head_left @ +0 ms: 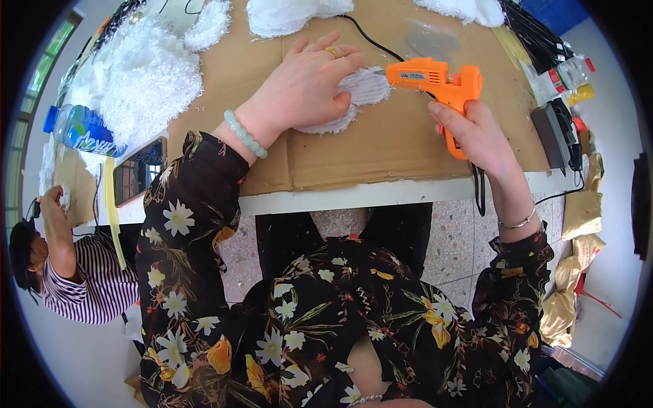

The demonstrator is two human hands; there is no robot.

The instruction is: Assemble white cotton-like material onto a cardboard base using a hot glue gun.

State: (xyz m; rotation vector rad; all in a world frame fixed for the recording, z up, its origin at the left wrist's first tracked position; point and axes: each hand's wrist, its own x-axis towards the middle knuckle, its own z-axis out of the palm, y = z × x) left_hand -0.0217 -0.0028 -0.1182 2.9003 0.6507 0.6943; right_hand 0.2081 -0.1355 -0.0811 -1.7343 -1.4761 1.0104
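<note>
My right hand [481, 136] is wrapped round the handle of an orange hot glue gun [425, 73]. Its nozzle points left, just over the edge of a white, gathered fabric piece [369, 88] with a frayed border. On that piece lies my left hand [303, 88], palm down, fingers stretched out and thumb apart, partly covering it. Whether the left fingertips pinch any fabric is hidden. A black cord [373, 42] runs away from behind the glue gun toward the far side. Brown cardboard [326, 163] lies under the work.
White fringed material [153, 75] is heaped at left, beside a blue-labelled bottle [85, 129] and a phone [139, 171]. More white pieces [292, 15] lie at the far side. A dark grey box [551, 136] and clear bottle [571, 71] stand right. Another person [81, 272] sits at left.
</note>
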